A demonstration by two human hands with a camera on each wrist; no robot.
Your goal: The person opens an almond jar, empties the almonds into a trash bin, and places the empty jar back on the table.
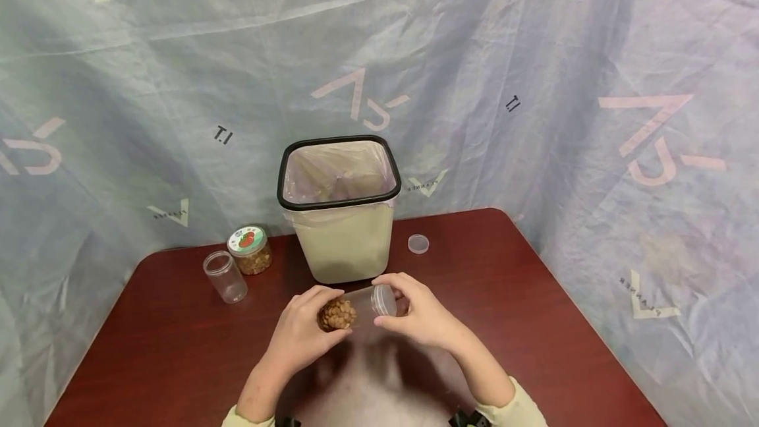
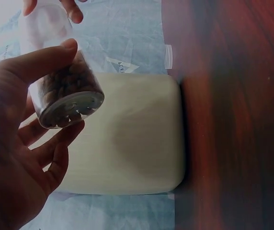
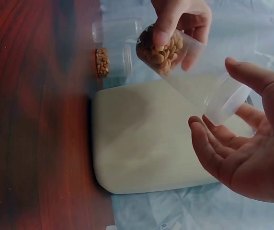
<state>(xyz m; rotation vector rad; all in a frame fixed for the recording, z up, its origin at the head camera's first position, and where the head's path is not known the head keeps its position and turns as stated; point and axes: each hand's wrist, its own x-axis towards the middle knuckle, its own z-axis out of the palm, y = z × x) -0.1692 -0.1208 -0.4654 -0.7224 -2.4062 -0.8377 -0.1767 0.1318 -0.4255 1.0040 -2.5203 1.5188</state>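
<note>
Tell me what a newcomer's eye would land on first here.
Probably the cream bin with the black rim, at the back of the dark red table. Next, the clear jar of brown pieces tilted in front of it, the left hand gripping its filled end and the right hand at its lidded end. Then the jar with the picture lid, left of the bin.

left sleeve (image 1: 248,418): pale yellow-green cloth, ends on the forearm | right sleeve (image 1: 514,407): same pale cloth, lightly creased, larger part visible | left hand (image 1: 304,335), right hand (image 1: 420,312): bare | black pieces (image 1: 468,419): beside both sleeves, head view's bottom edge, detail unclear
</note>
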